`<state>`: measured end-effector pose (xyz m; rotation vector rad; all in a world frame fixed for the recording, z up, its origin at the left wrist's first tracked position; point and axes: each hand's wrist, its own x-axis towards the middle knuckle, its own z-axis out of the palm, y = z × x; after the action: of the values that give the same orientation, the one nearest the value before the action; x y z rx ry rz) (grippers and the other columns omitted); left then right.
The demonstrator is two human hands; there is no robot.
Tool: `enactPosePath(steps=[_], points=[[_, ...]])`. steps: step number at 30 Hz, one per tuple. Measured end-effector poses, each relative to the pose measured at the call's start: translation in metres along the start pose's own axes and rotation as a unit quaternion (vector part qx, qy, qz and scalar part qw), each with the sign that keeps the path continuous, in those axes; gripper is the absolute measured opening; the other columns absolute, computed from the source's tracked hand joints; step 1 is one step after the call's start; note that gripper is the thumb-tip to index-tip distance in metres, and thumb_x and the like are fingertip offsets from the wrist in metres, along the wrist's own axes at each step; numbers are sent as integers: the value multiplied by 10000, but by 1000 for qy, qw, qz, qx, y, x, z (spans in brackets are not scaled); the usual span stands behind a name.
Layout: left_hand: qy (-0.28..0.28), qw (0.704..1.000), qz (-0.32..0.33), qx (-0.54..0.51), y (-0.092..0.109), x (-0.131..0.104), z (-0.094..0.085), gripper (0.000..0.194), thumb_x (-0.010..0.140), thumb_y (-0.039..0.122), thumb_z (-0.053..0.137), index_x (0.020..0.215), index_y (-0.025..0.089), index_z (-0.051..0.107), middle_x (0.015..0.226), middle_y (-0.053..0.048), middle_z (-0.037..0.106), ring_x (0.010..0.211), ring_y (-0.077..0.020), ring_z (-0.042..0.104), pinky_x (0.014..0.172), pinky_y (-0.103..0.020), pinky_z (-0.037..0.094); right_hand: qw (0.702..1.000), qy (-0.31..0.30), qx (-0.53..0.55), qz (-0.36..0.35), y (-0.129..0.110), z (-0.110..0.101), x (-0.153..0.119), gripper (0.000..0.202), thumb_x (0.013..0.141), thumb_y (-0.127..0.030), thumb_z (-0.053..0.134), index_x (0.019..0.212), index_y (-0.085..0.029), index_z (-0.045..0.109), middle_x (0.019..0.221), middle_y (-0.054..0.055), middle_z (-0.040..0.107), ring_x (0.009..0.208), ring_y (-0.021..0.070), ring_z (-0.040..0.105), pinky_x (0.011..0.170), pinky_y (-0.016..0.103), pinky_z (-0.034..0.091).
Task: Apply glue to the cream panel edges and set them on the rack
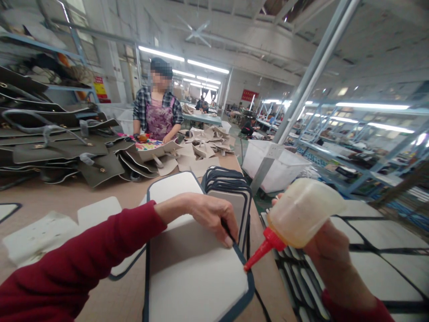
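A white rounded panel with dark blue edging lies in front of me on the table. At its right side, my left hand is closed, fingertips pinching the edging. My right hand grips a translucent glue bottle, tipped down to the left. Its red nozzle meets the panel's edge near the lower right corner, below my left fingers. Yellowish liquid shows inside the bottle, which hides part of my right fingers.
Edged panels stand stacked behind the work. Dark bags pile up at left. Across the table a co-worker in an apron handles beige pieces. More panels lie at right, near a metal post and white bin.
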<state>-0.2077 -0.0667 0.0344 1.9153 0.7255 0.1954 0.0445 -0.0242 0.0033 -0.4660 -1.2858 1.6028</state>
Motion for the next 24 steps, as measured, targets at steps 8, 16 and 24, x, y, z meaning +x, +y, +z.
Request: enactPosePath(steps=[8, 16, 24], points=[[32, 999, -2, -10, -14, -7, -6, 124, 759, 160, 647, 798, 73, 725, 712, -29, 673, 677, -129, 563, 622, -165, 442, 995, 102, -16, -17, 0, 2, -9, 573, 541, -499, 808, 1065, -312, 671, 1036, 66, 696, 995, 319, 633, 943, 520, 457], [109, 994, -29, -1, -14, -17, -6, 182, 745, 282, 670, 770, 112, 730, 626, 7, 596, 607, -109, 483, 547, -172, 374, 977, 197, 4, -78, 3, 4, -15, 616, 506, -428, 809, 1083, -276, 654, 1056, 91, 690, 943, 331, 650, 990, 551, 410], [158, 986, -33, 48, -18, -24, -7, 229, 776, 298, 621, 820, 104, 734, 643, 12, 590, 619, -102, 451, 564, -180, 347, 970, 218, 7, -106, 2, 4, -20, 681, 454, -407, 852, 1089, -276, 644, 1050, 82, 691, 1073, 335, 596, 942, 527, 472]])
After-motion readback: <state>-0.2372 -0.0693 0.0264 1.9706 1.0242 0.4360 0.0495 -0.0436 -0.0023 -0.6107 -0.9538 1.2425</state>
